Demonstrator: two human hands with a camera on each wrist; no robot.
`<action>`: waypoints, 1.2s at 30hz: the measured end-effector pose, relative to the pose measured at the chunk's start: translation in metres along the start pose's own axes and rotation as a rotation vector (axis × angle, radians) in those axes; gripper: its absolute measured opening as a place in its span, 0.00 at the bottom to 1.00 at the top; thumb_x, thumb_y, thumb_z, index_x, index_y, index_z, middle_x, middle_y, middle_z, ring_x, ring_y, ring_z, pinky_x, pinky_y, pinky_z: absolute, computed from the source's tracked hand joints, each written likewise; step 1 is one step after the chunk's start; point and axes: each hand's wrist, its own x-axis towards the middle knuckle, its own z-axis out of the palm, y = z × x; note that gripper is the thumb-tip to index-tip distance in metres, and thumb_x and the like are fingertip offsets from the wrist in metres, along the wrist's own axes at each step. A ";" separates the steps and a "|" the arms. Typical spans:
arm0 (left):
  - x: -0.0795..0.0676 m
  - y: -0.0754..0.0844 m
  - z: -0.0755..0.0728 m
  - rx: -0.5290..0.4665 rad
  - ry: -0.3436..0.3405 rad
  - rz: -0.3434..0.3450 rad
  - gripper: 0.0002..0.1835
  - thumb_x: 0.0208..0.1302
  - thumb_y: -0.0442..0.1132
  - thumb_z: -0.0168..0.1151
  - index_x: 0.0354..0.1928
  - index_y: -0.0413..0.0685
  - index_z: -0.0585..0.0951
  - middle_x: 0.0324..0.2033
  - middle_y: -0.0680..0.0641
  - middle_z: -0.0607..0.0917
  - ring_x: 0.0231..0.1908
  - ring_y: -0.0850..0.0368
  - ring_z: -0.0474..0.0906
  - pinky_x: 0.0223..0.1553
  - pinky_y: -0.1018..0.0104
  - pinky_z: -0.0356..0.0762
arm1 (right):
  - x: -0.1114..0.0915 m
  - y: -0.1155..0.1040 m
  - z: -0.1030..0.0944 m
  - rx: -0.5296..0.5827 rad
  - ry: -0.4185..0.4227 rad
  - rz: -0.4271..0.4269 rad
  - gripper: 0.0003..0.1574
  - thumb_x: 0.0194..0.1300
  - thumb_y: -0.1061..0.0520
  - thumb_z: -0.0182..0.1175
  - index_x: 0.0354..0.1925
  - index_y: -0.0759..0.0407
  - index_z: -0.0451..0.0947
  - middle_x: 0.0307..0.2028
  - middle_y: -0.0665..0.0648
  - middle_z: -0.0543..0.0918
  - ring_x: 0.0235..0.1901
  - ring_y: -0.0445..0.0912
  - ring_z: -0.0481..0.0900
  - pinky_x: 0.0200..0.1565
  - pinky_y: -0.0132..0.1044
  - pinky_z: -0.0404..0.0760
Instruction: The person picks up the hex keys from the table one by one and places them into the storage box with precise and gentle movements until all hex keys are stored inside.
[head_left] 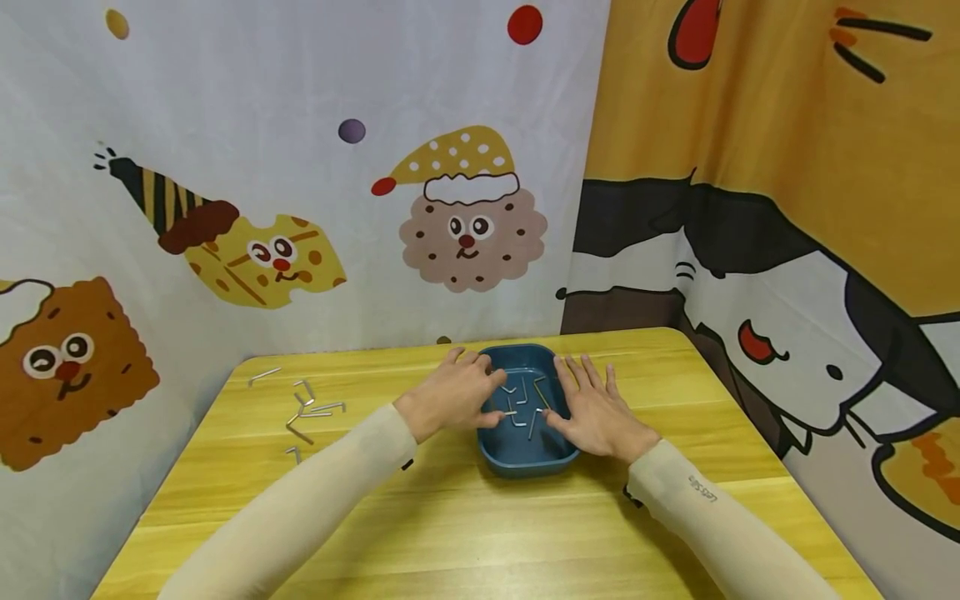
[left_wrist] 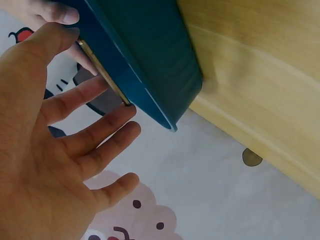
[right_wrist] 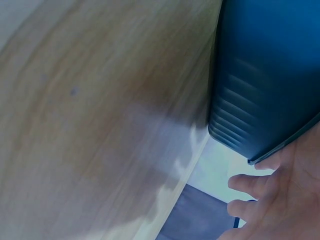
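cream sleeves (head_left: 337, 487) sit nearest the lens, matte fabric running to both wrists; small dark lettering on the right one. between the hands: one blue tray (head_left: 528, 468), rounded rectangle, smooth, deep-walled, on the table (head_left: 480, 542). right wrist feed gives me faint bands across its outer wall, can't tell if ribs or reflections.

left hand (head_left: 453, 396) at the tray's left rim, thumb and index tips over the edge. fingers spread with gaps, slightly bent, thumb well apart from index. left wrist feed shows me a thin brass-toned strip (left_wrist: 105, 74) beside the thumb and middle fingertips; can't tell if it touches them.

right hand (head_left: 596, 408) lies along the tray's right side, fingers long and fanned out, thumb tip over the interior. no pinch visible.

bent metal keys (head_left: 521, 392) in the tray: slim l-shapes, mostly bright silver, plus one brass-toned key (head_left: 542, 393) near the right thumb. loose keys (head_left: 327, 409) on the table left of the tray, same shiny bent rods, several bunched close.

tabletop is yellow wood grain, soft sheen. behind it i see a draped curtain (head_left: 450, 83), cloth with shallow folds, scalloped cookie print and dots.
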 end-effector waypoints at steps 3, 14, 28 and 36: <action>0.005 0.001 0.000 0.009 -0.040 0.001 0.34 0.80 0.69 0.72 0.75 0.57 0.85 0.66 0.42 0.90 0.71 0.41 0.86 0.84 0.29 0.75 | 0.000 0.000 0.000 0.003 -0.005 0.000 0.64 0.86 0.28 0.59 0.97 0.59 0.45 0.94 0.70 0.54 0.95 0.73 0.45 0.89 0.84 0.37; 0.027 -0.004 -0.002 0.057 -0.182 0.035 0.32 0.81 0.69 0.71 0.74 0.60 0.87 0.68 0.45 0.90 0.71 0.44 0.86 0.83 0.32 0.77 | 0.002 0.000 0.000 0.004 -0.010 -0.003 0.64 0.87 0.29 0.60 0.97 0.60 0.44 0.94 0.71 0.54 0.95 0.74 0.44 0.89 0.85 0.37; 0.046 0.008 -0.006 0.057 -0.311 0.035 0.35 0.81 0.70 0.69 0.79 0.61 0.84 0.69 0.50 0.92 0.74 0.46 0.86 0.86 0.32 0.72 | 0.002 0.001 0.000 -0.017 0.008 -0.018 0.62 0.88 0.30 0.59 0.97 0.60 0.45 0.93 0.72 0.55 0.94 0.74 0.45 0.88 0.86 0.38; 0.036 0.014 -0.004 0.068 -0.267 0.013 0.39 0.85 0.74 0.59 0.85 0.61 0.79 0.81 0.45 0.81 0.81 0.44 0.79 0.88 0.30 0.69 | 0.001 -0.001 0.000 -0.016 -0.001 -0.016 0.63 0.87 0.31 0.60 0.96 0.60 0.46 0.94 0.72 0.55 0.94 0.75 0.44 0.88 0.86 0.37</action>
